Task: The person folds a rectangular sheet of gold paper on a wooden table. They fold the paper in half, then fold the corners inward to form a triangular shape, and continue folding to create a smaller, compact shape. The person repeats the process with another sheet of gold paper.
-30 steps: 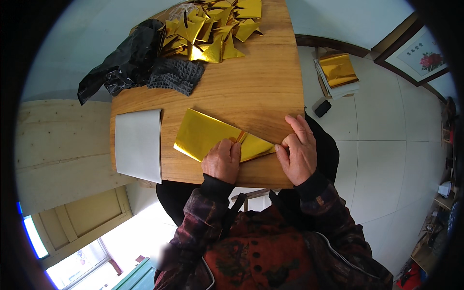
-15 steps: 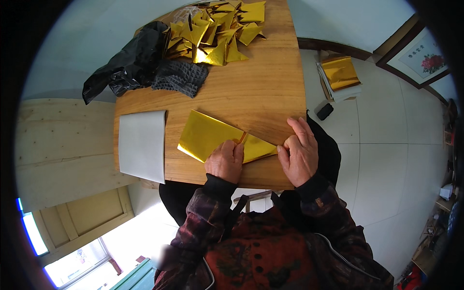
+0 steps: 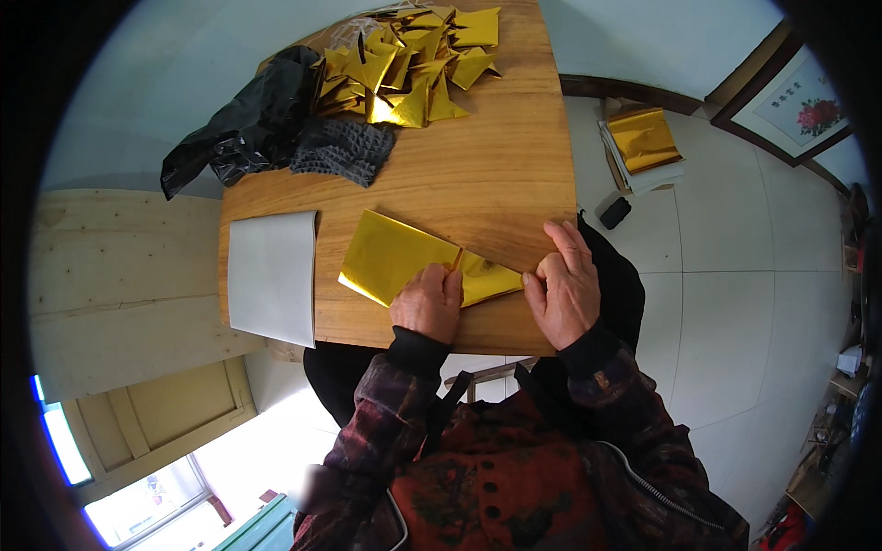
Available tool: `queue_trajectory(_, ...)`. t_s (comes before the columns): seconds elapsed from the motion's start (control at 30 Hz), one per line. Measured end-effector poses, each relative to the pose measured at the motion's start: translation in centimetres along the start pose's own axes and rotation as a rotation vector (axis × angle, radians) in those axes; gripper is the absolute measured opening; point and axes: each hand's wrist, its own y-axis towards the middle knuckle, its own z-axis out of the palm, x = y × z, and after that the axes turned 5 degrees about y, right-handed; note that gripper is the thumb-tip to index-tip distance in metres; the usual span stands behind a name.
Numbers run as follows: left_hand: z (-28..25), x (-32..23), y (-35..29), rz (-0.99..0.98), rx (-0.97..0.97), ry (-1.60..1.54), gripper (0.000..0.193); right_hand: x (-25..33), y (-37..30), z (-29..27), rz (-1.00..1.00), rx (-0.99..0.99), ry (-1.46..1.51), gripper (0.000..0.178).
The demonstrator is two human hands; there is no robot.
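A sheet of gold foil paper lies folded on the wooden table in front of me, slanting down to the right. Its right part is folded into a narrowing point with a crease across the middle. My left hand is closed over the near edge by that crease, its curled fingers pressing the paper. At the pointed right end, the thumb and forefinger of my right hand pinch the tip, while the other fingers stretch upward. What lies under the left fingers is hidden.
A heap of folded gold foil pieces covers the table's far end, beside a black plastic bag and a dark textured cloth. Left of the paper lies a folded grey sheet. More gold foil sheets are stacked on the floor at right.
The pointed right part of the gold foil paper now looks more buckled, and its tip has shifted slightly left with my right hand. My left hand stays at the crease.
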Motion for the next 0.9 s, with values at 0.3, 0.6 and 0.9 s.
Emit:
queue_trajectory(0.3, 0.4, 0.3, 0.1, 0.015, -0.004, 0.026, 0.021, 3.7, -2.4, 2.0, -0.229, 0.342, -0.037, 0.069)
queue_trajectory(0.6, 0.5, 0.5, 0.2, 0.024, 0.001, 0.002, 0.025, 3.4, -3.2, 2.8, -0.218, 0.406, -0.088, 0.078)
queue_trajectory(0.9, 0.1, 0.3, 0.2, 0.028, -0.001, 0.021, 0.024, 3.5, -3.2, 3.0, -0.198, 0.411, -0.105, 0.085)
